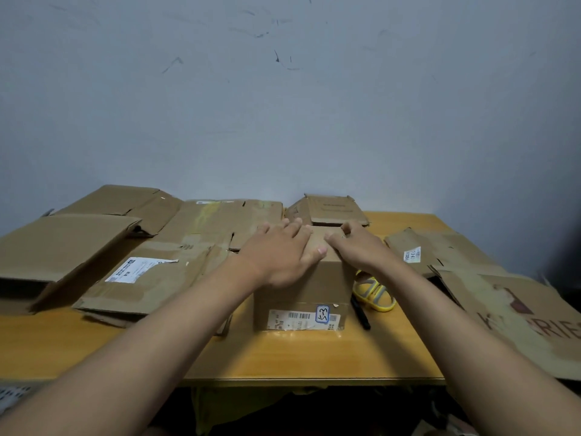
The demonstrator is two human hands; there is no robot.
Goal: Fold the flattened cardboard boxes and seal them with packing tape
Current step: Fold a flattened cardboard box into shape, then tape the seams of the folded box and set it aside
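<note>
A small brown cardboard box (301,291) stands folded up on the wooden table (314,357), a white barcode label on its near face. My left hand (279,250) lies flat on the box's top flaps, fingers straight, pressing down. My right hand (358,247) rests on the top's right side with fingers bent over the far flap edge. A yellow tape dispenser (374,294) lies just right of the box. Several flattened cardboard boxes (144,272) cover the table's left part.
A black marker (360,311) lies between the box and the dispenser. More flat cardboard (509,306) with printed letters spreads over the right edge. A small folded box (330,210) sits at the back against the grey wall. Bare tabletop shows in front of the box.
</note>
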